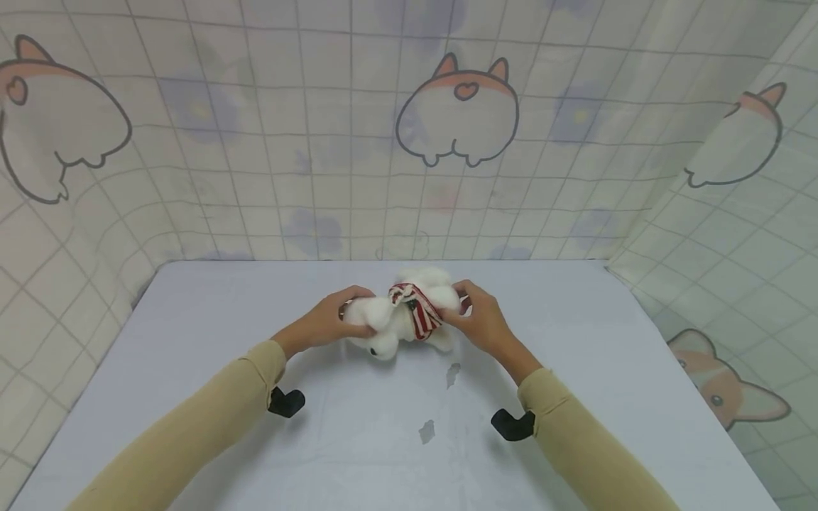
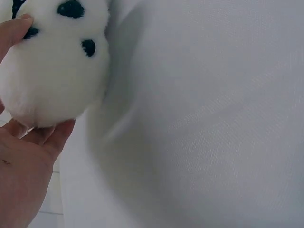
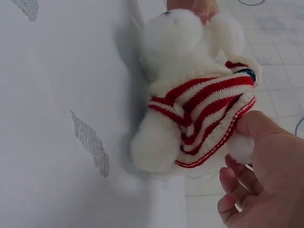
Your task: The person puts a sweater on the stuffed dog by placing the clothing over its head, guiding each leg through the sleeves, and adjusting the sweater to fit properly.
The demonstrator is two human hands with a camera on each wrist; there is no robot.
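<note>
A white plush toy (image 1: 402, 323) lies sideways above the far half of the table, dressed in a red-and-white striped knit sweater (image 1: 424, 319). My left hand (image 1: 322, 323) grips its head end. In the left wrist view that end of the plush toy (image 2: 52, 76) shows dark patches, with the thumb on top and fingers beneath. My right hand (image 1: 486, 323) holds the opposite end. The right wrist view shows the thumb of my right hand (image 3: 275, 175) on the sweater's hem (image 3: 213, 156), other fingers curled below beside a white limb. Part of the toy hides behind the sweater.
The white-covered table (image 1: 358, 454) has two grey torn-looking patches, one (image 1: 453, 375) just in front of the toy and another (image 1: 427, 431) nearer me. A tiled curtain (image 1: 358, 142) with cartoon dogs surrounds the back and sides. Black mounts (image 1: 286, 402) sit at both wrists.
</note>
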